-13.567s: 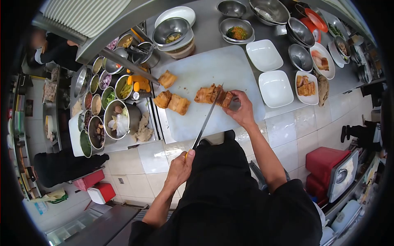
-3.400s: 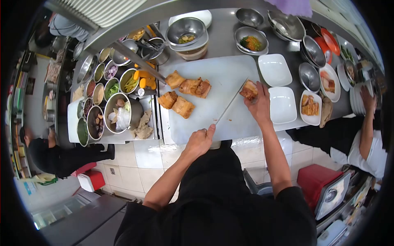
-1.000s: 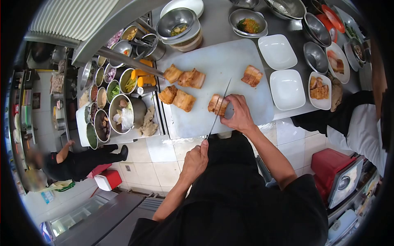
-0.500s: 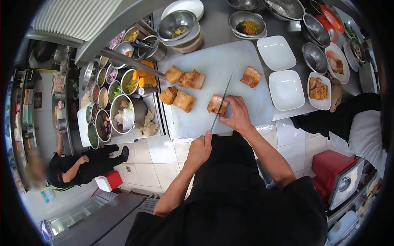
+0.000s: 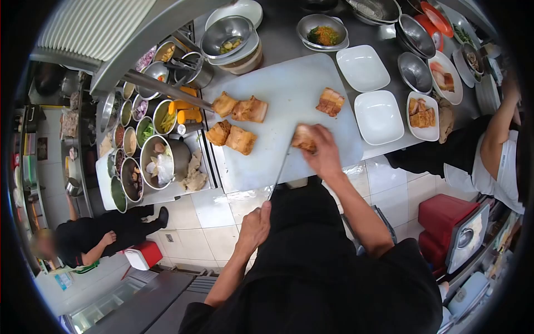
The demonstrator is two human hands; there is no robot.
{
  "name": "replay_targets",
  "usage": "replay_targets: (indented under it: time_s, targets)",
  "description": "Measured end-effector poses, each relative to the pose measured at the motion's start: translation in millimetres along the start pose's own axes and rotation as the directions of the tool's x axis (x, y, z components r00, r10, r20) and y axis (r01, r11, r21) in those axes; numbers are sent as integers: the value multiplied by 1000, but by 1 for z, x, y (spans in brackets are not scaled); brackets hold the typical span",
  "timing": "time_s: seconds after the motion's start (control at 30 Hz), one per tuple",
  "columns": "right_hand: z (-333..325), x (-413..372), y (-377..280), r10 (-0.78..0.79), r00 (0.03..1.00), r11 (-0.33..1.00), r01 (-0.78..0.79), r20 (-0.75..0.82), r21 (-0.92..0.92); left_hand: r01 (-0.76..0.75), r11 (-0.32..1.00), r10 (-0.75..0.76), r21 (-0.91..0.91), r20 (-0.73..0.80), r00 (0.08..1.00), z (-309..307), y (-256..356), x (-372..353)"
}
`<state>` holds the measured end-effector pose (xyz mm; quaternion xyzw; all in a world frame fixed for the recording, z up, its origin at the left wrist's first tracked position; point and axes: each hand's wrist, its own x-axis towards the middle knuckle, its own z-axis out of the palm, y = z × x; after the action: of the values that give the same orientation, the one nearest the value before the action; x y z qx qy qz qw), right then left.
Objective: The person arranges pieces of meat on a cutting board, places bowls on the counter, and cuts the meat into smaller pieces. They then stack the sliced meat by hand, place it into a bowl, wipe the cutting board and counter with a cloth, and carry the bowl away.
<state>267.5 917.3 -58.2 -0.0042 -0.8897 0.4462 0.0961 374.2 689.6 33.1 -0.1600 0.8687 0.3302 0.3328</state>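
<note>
My left hand (image 5: 255, 225) is wrapped round the handle of a long knife (image 5: 282, 167), near my body at the board's front edge. The blade points away from me, its tip beside a browned piece of pork belly (image 5: 302, 137). My right hand (image 5: 324, 147) closes over that piece with its fingers, hiding part of it. Both rest on a white cutting board (image 5: 283, 83). Towards the back right of the board sits another layered pork belly piece (image 5: 330, 102). Several more pork belly chunks (image 5: 250, 109) are grouped on the left side.
Two white square dishes (image 5: 379, 118) stand right of the board, beside a dish of cut meat (image 5: 423, 114). Metal bowls (image 5: 227, 36) line the back. Ingredient tubs (image 5: 161, 158) and a metal rail (image 5: 167, 89) are at left. One person (image 5: 105, 234) stands left, another (image 5: 495, 147) right.
The knife has drawn back off the pork belly towards my body with my left hand. My right hand's fingers now cover more of the piece. The person at right has an arm raised into view.
</note>
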Motion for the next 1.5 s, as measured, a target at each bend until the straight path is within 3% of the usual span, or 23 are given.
replay_targets:
  time_s: [0.03, 0.07, 0.13, 0.17, 0.23, 0.3, 0.37, 0.47, 0.53, 0.57, 0.67, 0.77, 0.9, 0.93, 1.0, 1.03, 1.1, 1.17, 1.23, 1.5]
  targets:
    - [-14, 0, 7, -8, 996, 998, 3, -86, -62, -56, 998, 56, -6, 23, 998, 5, 11, 5]
    - [-29, 0, 12, -19, 997, 997, 13, -76, -71, -112, 993, 113, -24, 38, 993, 12, 17, 11]
    - [-51, 4, 11, 103, 993, 991, -108, -63, -74, -113, 993, 115, -29, 61, 992, 17, 31, 19]
    - [-54, 6, 2, 87, 995, 993, -91, -57, -74, -117, 993, 118, -16, 86, 989, 16, 33, 21]
    - [-55, 9, -18, 27, 991, 942, -69, -128, -329, -105, 993, 109, -52, 60, 992, 11, 26, 17]
    - [-39, 21, -31, -74, 985, 958, 28, -154, -285, -85, 979, 73, -187, -70, 995, 2, 8, 7]
    - [-12, 39, -43, -156, 984, 986, 150, -85, -72, 63, 930, -101, -363, -87, 991, -16, -7, -9]
    - [31, 85, -61, -282, 959, 959, 283, 7, -26, 107, 896, -174, -430, -118, 978, -38, -28, -26]
    - [49, 109, -69, -391, 909, 907, 407, 142, -112, 128, 864, -240, -487, -175, 955, -45, -34, -36]
    - [49, 111, -68, -397, 907, 904, 412, 138, -110, 122, 864, -237, -488, -183, 954, -44, -39, -39]
    - [26, 115, -63, -212, 913, 949, 278, 347, -151, 170, 857, -292, -487, -186, 938, -41, -49, -49]
    - [-3, 101, -63, -148, 867, 943, 269, 476, -195, 186, 830, -308, -525, -155, 939, -26, -58, -52]
    - [17, 98, -36, -328, 844, 916, 394, 425, -76, 131, 901, -201, -414, -132, 971, -12, -58, -37]
    - [15, 94, -37, -322, 847, 918, 389, 423, -81, 129, 903, -197, -410, -127, 972, -10, -54, -35]
    - [14, 77, -45, -120, 886, 965, 209, 447, -156, 100, 926, -148, -364, -106, 983, -11, -42, -30]
    - [16, 61, -49, -110, 889, 967, 200, 444, -160, 101, 928, -145, -357, -99, 984, -13, -36, -29]
    - [20, 26, -56, 5, 953, 981, 55, 304, -187, 71, 980, -91, -187, -101, 991, -15, -25, -26]
    - [20, 12, -58, -25, 964, 991, 59, 265, -120, 67, 984, -81, -162, -81, 993, -16, -15, -25]
    - [27, 4, -49, -139, 984, 990, 141, 107, -14, 60, 989, -70, -136, -65, 995, -18, -6, -23]
    - [30, 9, -38, -177, 978, 982, 167, 111, 88, 40, 999, -38, 23, -94, 995, -25, 5, -21]
